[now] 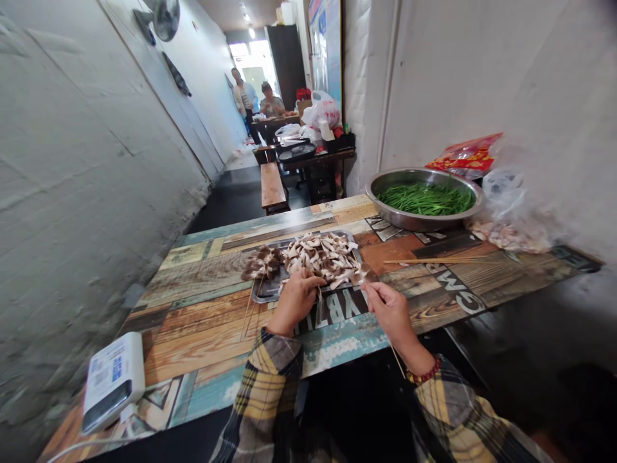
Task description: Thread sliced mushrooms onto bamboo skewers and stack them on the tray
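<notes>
Pale, brown-edged mushroom pieces (pixel 321 254) lie heaped on a clear plastic tray (pixel 267 294). My left hand (pixel 297 297) is over the tray's near edge, its fingers closed; what they pinch is mostly hidden, with a pale strip showing below the thumb. In my right hand (pixel 389 312), thumb and fingers are closed on a thin bamboo skewer (pixel 398 361). Brown mushroom pieces (pixel 364 274) sit at the skewer's upper end, by the tray's right corner. Loaded mushroom skewers (pixel 263 262) rest on the tray's left side, their sticks pointing toward me.
Bare skewers (pixel 434 260) lie right of the tray. Behind them stand a steel basin (pixel 424 222) of green chives (pixel 427 198) and a plastic bag (pixel 511 225). A white box-like device (pixel 116 379) with a cable is at the near left. Two people are at the far end.
</notes>
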